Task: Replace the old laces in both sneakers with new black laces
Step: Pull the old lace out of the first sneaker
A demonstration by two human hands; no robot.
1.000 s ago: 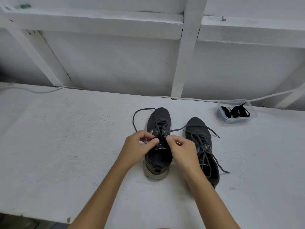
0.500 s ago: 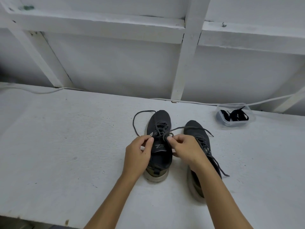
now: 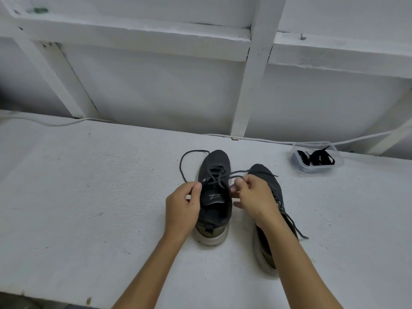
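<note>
Both hands are on the left sneaker point(image 3: 215, 192) now, working its old lace point(image 3: 217, 178) loose — the left hand point(image 3: 181, 210) has thumb and fingers pinched on the strand at the shoe's nine o'clock side, and the right hand point(image 3: 253, 196) pinches the other strand just off its three o'clock edge, fingers curled tight around it. The step in hand looks like unthreading, and to do it well I'd say draw each strand straight out along the line of its eyelet, one crossing at a time, rather than hauling on both ends together, which would only cinch the crossings that remain near the toe. Slack first, then pull — and a little downward pressure on the shoe should stop it skating on the desk point(image 3: 89, 197). That shoe stands heel toward the viewer at the middle of the desk, dark grey knit upper, pale worn sole, tongue label showing, with a long loop of lace trailing out toward eleven o'clock. The right sneaker point(image 3: 274, 197) sits just beside it at three o'clock, partly under the right forearm, its grey lace undone and straggling toward four o'clock. The new black laces point(image 3: 318, 158) wait in a clear plastic tub point(image 3: 298, 162) well apart at two o'clock, near the wall, untouched — so by my reckoning the job is in its early part.
</note>
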